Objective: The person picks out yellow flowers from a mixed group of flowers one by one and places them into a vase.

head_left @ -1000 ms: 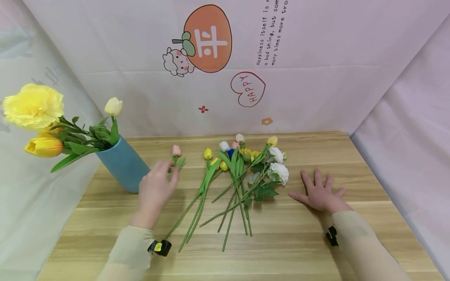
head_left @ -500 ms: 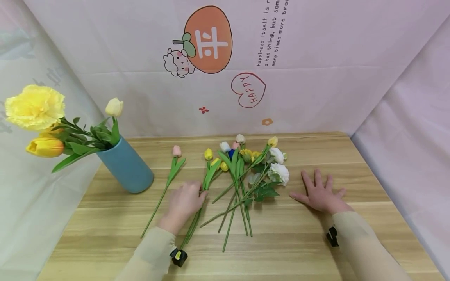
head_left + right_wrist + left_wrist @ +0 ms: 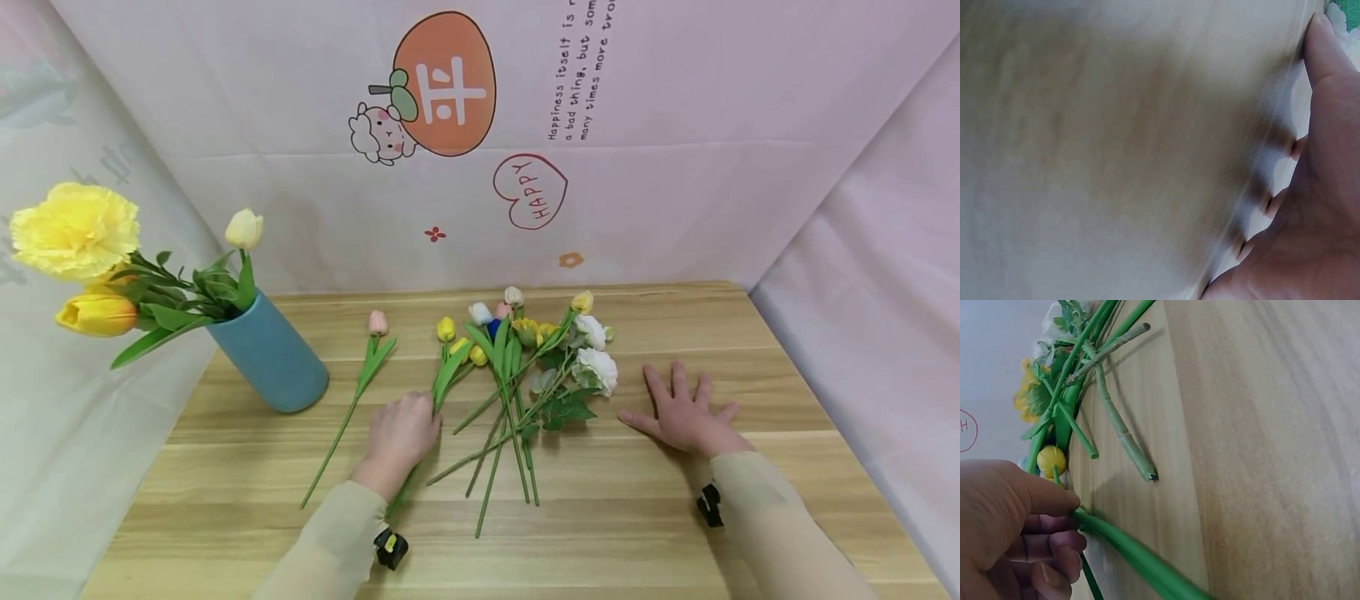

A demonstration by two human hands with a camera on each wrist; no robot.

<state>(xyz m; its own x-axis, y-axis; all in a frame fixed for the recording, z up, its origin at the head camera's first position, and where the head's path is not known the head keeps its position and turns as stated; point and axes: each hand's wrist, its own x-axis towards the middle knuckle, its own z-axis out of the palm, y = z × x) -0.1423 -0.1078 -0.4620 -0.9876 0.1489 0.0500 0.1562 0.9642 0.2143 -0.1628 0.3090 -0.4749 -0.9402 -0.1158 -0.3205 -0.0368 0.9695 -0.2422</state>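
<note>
My left hand (image 3: pixel 401 433) is low over the table, its thumb and forefinger pinching green stems (image 3: pixel 1141 562) in the left wrist view. These belong to the yellow tulips (image 3: pixel 446 329), whose blooms lie just beyond the hand; part of the stems is hidden under it. To the left of that hand a single pink tulip (image 3: pixel 377 323) lies flat. My right hand (image 3: pixel 686 417) rests on the tabletop with fingers spread, holding nothing. In the right wrist view the right palm (image 3: pixel 1329 187) faces the wood, close to a white petal at the corner.
A blue vase (image 3: pixel 270 354) at the left bears a large yellow bloom (image 3: pixel 75 231), an orange-yellow tulip (image 3: pixel 97 314) and a cream tulip (image 3: pixel 244 228). Between the hands lies a crossed pile of stems with white flowers (image 3: pixel 596 371) and a sunflower (image 3: pixel 527 332). A printed cloth (image 3: pixel 660 192) hangs behind.
My left hand has left the pink tulip beside the vase, moved right and down to the yellow tulips, and taken hold of their stems. The right hand has stayed put.
</note>
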